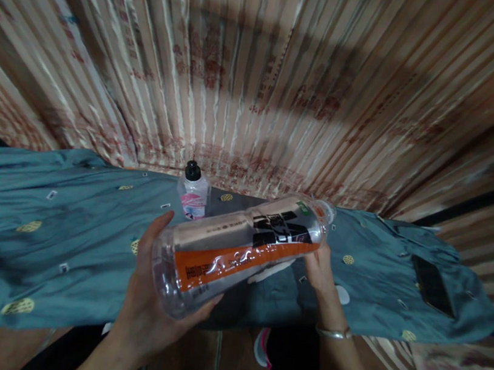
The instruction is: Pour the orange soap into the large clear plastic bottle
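Observation:
A large clear plastic bottle (243, 245) with an orange and black label lies tilted across the middle of the view, its base at lower left and its neck at upper right. My left hand (152, 300) is wrapped round the base end, thumb above and fingers below. At the neck end is my right hand (319, 265), holding the bottle from below, its fingers partly hidden behind it. Behind the bottle stands a small clear bottle (194, 196) with a black cap and a pink label. Something white (271, 271) shows beneath the large bottle.
A teal cloth (97, 237) with yellow pineapple prints covers the long table. On its right side lies a dark phone (432, 286), with a white round object (342, 294) near my right wrist. A patterned curtain (251, 87) hangs behind. A shoe (261, 346) shows below the table edge.

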The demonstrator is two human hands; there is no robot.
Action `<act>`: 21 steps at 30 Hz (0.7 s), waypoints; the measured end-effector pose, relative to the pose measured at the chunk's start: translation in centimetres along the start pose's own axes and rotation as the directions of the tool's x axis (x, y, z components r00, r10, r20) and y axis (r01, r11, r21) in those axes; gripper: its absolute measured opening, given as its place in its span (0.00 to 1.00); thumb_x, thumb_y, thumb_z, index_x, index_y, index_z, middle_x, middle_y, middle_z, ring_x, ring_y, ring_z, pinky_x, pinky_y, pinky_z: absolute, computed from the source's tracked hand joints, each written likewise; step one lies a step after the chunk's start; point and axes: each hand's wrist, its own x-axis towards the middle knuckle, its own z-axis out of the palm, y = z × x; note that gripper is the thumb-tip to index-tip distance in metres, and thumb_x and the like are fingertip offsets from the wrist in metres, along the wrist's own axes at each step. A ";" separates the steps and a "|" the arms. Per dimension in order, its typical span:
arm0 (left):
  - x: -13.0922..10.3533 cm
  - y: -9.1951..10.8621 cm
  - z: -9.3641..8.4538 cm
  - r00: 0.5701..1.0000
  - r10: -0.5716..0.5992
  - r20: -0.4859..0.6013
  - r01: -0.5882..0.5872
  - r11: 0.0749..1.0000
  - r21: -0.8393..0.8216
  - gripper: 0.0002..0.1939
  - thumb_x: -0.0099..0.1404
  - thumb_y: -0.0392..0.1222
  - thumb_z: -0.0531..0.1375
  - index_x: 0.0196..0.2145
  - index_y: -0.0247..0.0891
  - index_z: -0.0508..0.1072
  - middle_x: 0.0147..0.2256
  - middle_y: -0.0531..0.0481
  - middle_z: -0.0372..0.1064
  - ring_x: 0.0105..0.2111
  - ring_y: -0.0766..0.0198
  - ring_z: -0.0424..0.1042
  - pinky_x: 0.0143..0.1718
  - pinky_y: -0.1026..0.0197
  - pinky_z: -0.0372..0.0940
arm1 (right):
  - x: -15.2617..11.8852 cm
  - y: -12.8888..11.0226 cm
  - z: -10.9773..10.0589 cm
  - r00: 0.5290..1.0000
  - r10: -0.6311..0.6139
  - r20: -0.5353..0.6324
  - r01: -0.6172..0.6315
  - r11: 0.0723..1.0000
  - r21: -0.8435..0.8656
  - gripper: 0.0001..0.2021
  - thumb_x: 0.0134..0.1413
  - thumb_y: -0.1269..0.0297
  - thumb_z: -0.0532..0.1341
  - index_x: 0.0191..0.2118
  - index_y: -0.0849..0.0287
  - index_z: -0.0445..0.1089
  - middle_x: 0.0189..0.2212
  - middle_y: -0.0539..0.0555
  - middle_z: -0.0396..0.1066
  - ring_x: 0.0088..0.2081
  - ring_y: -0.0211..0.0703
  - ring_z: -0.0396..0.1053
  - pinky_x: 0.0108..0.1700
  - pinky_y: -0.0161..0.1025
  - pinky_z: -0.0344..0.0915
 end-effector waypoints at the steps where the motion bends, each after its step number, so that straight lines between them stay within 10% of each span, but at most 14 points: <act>1: 0.0 -0.2 0.0 1.000 0.009 -0.003 -0.009 1.000 0.008 0.53 0.52 0.48 0.79 0.70 0.56 0.61 0.53 0.54 0.81 0.50 0.47 0.84 0.71 0.39 0.74 | 0.0 0.0 0.0 1.000 -0.002 -0.002 0.002 1.000 -0.005 0.37 0.70 0.39 0.60 0.75 0.55 0.65 0.71 0.64 0.73 0.75 0.68 0.66 0.74 0.63 0.66; 11: 1.7 -3.1 -1.8 0.886 0.446 0.127 -0.464 0.845 0.264 0.60 0.53 0.46 0.78 0.77 0.64 0.55 0.53 0.54 0.80 0.43 0.49 0.86 0.46 0.42 0.89 | -0.1 1.0 0.0 0.999 -0.041 -0.005 0.041 0.999 -0.020 0.34 0.72 0.38 0.59 0.72 0.54 0.69 0.64 0.61 0.79 0.72 0.67 0.70 0.75 0.61 0.66; 21: 1.2 -3.7 -0.2 0.892 0.451 0.007 -0.443 0.873 0.202 0.58 0.52 0.41 0.74 0.77 0.61 0.59 0.49 0.55 0.83 0.39 0.52 0.86 0.43 0.45 0.89 | -0.2 1.1 0.0 1.000 -0.027 0.005 0.027 1.000 -0.014 0.31 0.73 0.40 0.59 0.70 0.53 0.71 0.61 0.61 0.81 0.68 0.66 0.74 0.72 0.61 0.69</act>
